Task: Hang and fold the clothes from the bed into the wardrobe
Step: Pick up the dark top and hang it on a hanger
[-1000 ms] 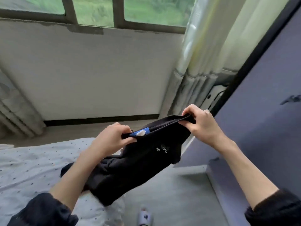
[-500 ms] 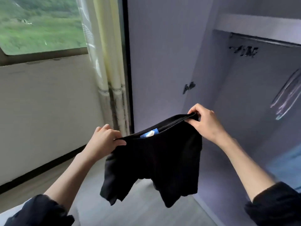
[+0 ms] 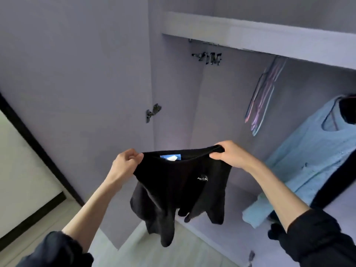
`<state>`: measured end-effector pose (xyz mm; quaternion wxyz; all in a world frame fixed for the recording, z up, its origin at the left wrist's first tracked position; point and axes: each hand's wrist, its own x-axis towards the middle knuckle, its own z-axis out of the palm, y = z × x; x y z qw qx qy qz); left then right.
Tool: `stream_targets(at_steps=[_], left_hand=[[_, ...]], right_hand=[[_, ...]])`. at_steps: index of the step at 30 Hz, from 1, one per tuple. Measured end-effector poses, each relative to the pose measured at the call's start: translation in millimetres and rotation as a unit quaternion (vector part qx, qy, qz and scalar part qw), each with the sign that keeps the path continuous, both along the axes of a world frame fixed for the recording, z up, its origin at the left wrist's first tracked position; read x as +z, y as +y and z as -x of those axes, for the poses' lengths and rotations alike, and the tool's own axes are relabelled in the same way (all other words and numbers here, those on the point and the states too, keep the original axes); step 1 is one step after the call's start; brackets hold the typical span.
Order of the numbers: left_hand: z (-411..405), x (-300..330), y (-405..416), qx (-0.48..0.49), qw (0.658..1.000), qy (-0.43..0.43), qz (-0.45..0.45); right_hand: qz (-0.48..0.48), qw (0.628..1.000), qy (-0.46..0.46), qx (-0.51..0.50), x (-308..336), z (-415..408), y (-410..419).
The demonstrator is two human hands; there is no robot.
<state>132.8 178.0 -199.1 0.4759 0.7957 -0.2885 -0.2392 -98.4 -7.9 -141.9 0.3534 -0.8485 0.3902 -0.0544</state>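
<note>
Shorts (image 3: 179, 191) hang mid-frame, waistband stretched level between left hand (image 3: 126, 163) and right hand (image 3: 230, 154), both pinching it; empty hangers (image 3: 262, 99) sit upper right, nearer the right hand.

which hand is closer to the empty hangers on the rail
Right. The right hand grips the black garment just below-left of the hangers; the left hand is farther left.

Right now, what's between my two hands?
In the head view, the black garment's neckline with its blue label spans between the left hand and the right hand.
</note>
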Motion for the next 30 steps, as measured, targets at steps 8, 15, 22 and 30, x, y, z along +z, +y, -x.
stream_targets(at_steps=[8,15,22,30], left_hand=[[-14.2,12.0,-99.9,-0.055,0.991,0.120,0.018],[-32.4,-7.1,-160.4,-0.204,0.975,-0.017,-0.080],[-30.8,-34.5,-181.4,-0.401,0.876,-0.134,-0.233],[-18.3,-47.3,-195.3,-0.209,0.968,-0.044,-0.128]], right_hand=[[-0.072,0.993,0.001,-0.088,-17.0,10.0,-45.4],[-0.026,0.991,0.067,-0.115,-16.6,13.3,-73.8],[0.066,0.977,0.060,-0.194,-25.0,24.3,-92.4],[0.092,0.977,0.072,-0.179,-29.9,34.8,-99.0]])
